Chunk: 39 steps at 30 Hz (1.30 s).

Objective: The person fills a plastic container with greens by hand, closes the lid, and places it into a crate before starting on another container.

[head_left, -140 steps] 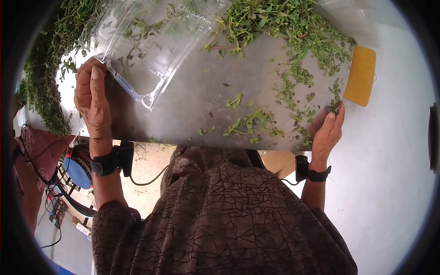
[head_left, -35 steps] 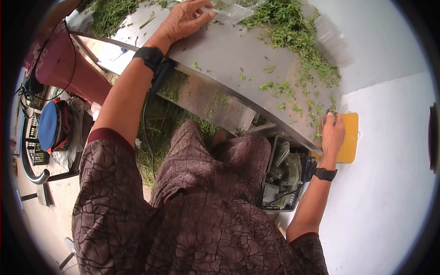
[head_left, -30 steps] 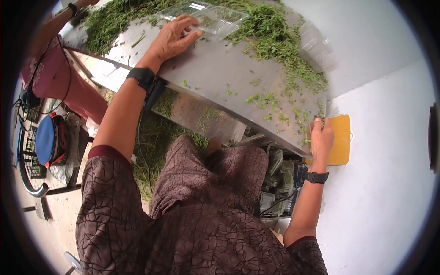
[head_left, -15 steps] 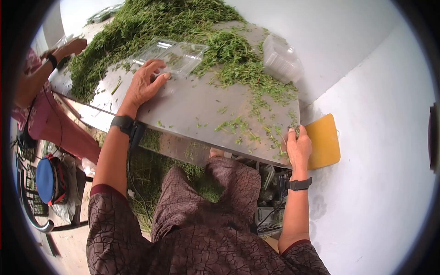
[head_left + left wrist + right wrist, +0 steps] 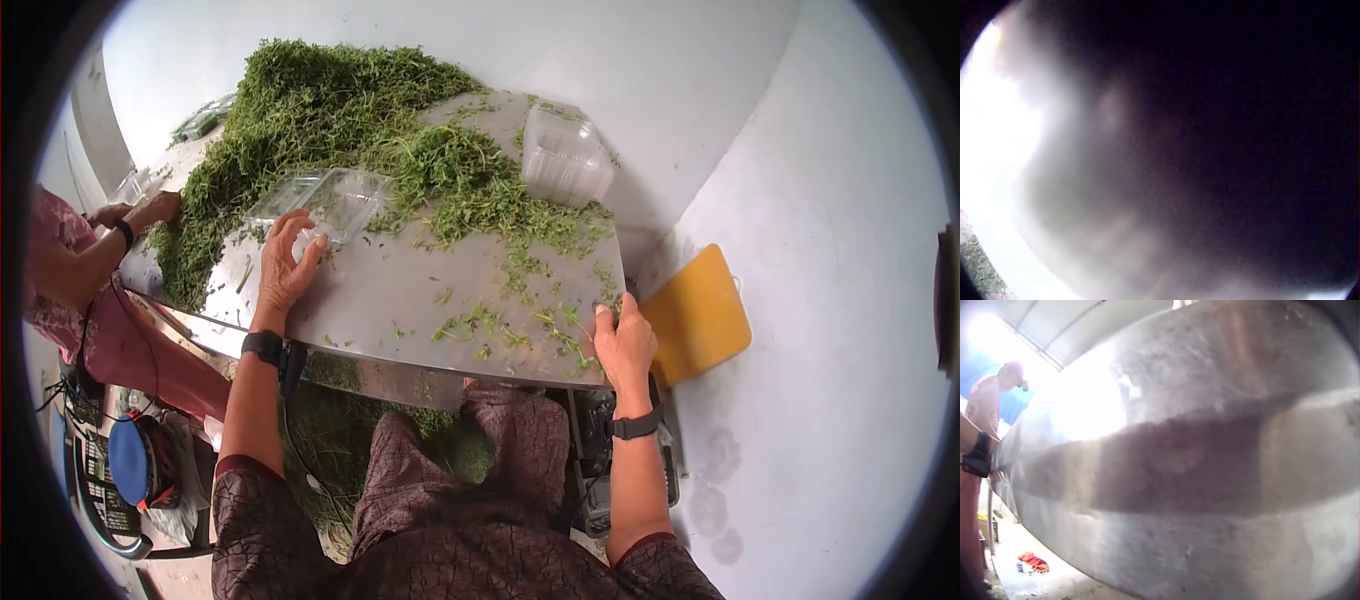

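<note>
The left hand touches the clear plastic clamshell box with curled fingers; whether it pinches is unclear. The right hand grips the steel table edge. The left wrist view is blurred dark.

herbs behind tray, on table

Smooth brushed-metal table, clear glossy plastic clamshell box
</note>
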Each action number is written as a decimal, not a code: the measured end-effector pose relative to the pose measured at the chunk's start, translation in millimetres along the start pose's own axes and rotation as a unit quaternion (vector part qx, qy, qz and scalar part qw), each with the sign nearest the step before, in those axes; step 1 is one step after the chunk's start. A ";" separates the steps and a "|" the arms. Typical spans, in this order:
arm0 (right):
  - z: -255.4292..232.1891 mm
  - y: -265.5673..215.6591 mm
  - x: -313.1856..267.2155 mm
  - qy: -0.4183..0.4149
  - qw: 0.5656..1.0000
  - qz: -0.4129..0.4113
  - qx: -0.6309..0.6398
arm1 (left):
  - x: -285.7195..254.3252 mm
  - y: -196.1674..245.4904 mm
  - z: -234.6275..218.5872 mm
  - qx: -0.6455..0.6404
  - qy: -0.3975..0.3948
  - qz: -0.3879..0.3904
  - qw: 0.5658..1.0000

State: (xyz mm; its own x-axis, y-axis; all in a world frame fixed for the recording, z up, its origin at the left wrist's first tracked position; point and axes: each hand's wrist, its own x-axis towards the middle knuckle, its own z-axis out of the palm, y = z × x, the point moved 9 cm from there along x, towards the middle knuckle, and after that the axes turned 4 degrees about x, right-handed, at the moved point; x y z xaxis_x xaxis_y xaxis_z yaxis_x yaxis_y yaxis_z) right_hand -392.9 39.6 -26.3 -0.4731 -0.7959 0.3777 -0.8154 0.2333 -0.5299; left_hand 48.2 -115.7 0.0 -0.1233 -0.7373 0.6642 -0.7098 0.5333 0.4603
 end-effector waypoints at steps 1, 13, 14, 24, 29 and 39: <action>2.3 4.4 0.2 0.003 1.000 0.000 0.005 | 0.1 -3.2 1.7 0.000 -0.004 -0.004 1.000; -0.7 1.3 -1.8 -0.013 1.000 0.015 0.008 | -0.4 -13.4 4.8 0.009 -0.006 -0.025 1.000; 0.3 2.6 -2.2 -0.010 1.000 0.013 0.007 | -0.9 -13.3 4.0 0.008 -0.002 -0.024 1.000; -2.0 0.2 -2.0 -0.005 1.000 0.013 0.005 | -2.6 -13.4 6.6 -0.005 -0.004 -0.024 1.000; 0.2 -1.1 -0.7 -0.011 1.000 0.009 -0.021 | -3.8 -5.9 0.8 -0.004 0.020 -0.008 1.000; -15.0 -77.9 18.2 -0.047 0.968 -0.164 -0.184 | -7.2 0.7 -6.3 0.017 0.065 0.004 0.998</action>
State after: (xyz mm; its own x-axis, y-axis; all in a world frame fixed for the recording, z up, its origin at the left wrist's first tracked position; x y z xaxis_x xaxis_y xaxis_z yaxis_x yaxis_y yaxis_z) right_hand -343.0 15.3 33.2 -0.1507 -0.9044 0.3991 -0.9883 0.1290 -0.0809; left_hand 53.0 -107.5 -0.7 -0.0395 -0.6722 0.7393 -0.7321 0.5230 0.4365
